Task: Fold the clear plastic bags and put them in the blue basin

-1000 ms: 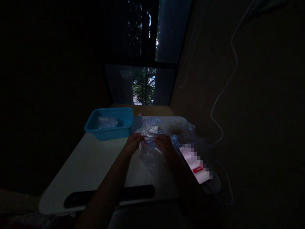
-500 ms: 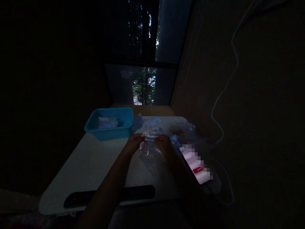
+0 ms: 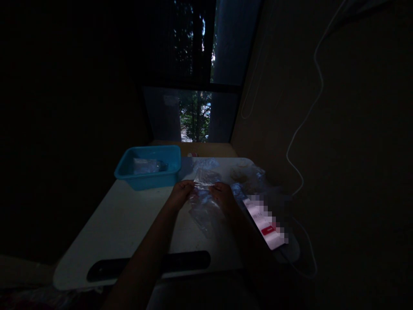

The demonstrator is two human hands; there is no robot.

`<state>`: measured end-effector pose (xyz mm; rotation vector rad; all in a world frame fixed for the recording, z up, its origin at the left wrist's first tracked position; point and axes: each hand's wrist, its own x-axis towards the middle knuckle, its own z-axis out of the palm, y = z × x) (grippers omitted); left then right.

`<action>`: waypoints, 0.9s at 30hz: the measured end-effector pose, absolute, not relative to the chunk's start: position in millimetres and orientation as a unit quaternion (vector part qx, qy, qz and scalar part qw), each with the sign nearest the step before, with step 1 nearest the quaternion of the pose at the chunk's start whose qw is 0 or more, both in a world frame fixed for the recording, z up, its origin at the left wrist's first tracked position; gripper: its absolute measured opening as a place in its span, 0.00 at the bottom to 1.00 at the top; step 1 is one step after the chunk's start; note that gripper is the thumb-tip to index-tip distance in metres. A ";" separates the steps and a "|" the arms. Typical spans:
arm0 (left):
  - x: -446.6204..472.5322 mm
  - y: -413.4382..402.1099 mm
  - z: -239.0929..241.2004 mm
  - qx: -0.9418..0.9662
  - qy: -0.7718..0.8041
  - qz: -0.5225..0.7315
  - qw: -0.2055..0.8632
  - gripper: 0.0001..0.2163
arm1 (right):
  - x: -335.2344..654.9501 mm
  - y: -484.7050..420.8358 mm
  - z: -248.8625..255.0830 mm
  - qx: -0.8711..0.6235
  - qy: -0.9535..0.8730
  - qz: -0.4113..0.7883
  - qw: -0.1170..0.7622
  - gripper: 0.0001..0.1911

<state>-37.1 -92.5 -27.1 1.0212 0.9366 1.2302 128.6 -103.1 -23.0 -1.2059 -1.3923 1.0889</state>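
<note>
A clear plastic bag (image 3: 204, 199) is stretched between my two hands over the middle of the white table. My left hand (image 3: 182, 192) pinches its left edge with thumb and fingers. On the other side, my right hand (image 3: 221, 193) has its fingers closed on the right edge. The lower part of the bag hangs loose toward me, crinkled and shiny. Dim light hides whether anything lies inside it. Just beyond the bag, another crumpled piece of clear plastic (image 3: 205, 163) lies on the table.
A blue plastic basin (image 3: 155, 181) with a clear plastic packet (image 3: 145, 166) inside stands at the back left of the white table (image 3: 119, 224). More crumpled plastic (image 3: 250, 176) lies at the right. A lit phone (image 3: 266, 226) rests near the right edge, by a white cable (image 3: 311, 249).
Both hands stay nearly in place. The bag's upper part has dropped slightly and looks more tightly drawn between my fingers, and its shine has shifted.
</note>
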 end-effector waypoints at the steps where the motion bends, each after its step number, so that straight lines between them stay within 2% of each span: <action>1: -37.3 -92.2 -27.6 0.443 0.404 0.529 0.601 0.15 | 128.8 -103.1 -22.7 -0.493 -0.573 0.444 0.481 0.12; 10: -38.0 -88.8 -33.5 0.451 0.385 0.535 0.601 0.13 | 130.5 -101.0 -24.1 -0.481 -0.580 0.445 0.484 0.12; 17: -35.7 -93.4 -23.4 0.418 0.402 0.530 0.619 0.15 | 130.8 -103.1 -21.3 -0.471 -0.573 0.456 0.493 0.15; 27: -34.9 -95.5 -19.8 0.402 0.396 0.525 0.637 0.15 | 132.9 -100.7 -26.2 -0.448 -0.584 0.460 0.497 0.12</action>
